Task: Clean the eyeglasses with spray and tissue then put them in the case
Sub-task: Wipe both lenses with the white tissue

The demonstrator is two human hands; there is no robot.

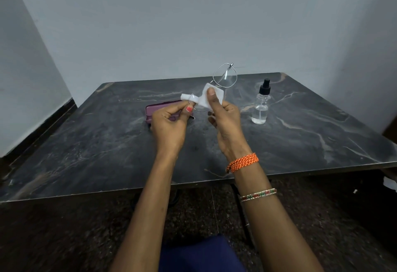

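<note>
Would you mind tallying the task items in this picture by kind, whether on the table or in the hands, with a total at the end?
Eyeglasses: 1, held above the table by both hands
Tissue: 1, white, pressed on a lens
Spray bottle: 1, clear with a black top, standing on the table
Glasses case: 1, purple, on the table behind the left hand
Total: 4

Wire-rimmed eyeglasses [223, 78] tilted, tissue [209, 97] over lens
</note>
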